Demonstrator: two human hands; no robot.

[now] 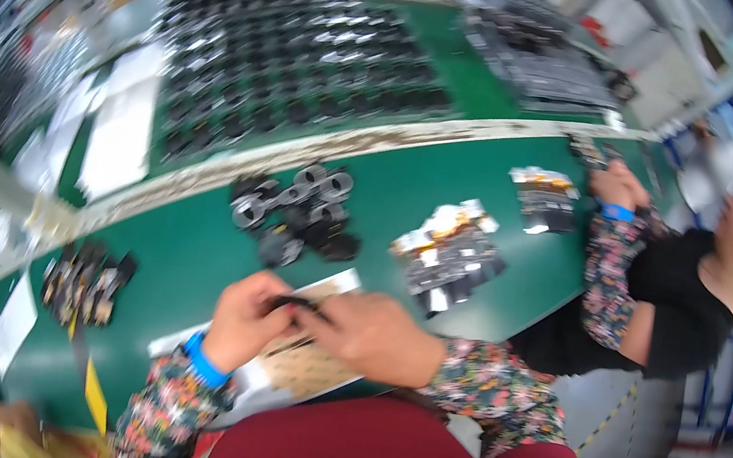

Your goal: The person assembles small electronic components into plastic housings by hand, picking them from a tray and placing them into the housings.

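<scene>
My left hand (243, 319), with a blue wristband below it, pinches one end of a small dark curved part (298, 303). From the other side my right hand (381, 338) closes its fingers on the same part. Motion blur hides its exact kind. Under both hands lies a tan sheet with rows of small marks (309, 373) on a white backing. Just beyond them is a loose heap of black parts, some with round grey rings (333, 185). To the right of that heap, flat silver and orange film-like pieces (450, 264) lie fanned out.
A second stack of film-like pieces (546, 201) lies near a co-worker's hands (621, 185) at right. Small dark and gold parts (87, 282) are bunched at left. Beyond a pale ledge (379, 142), many black pieces (296, 60) stand in rows, with another person's hand behind.
</scene>
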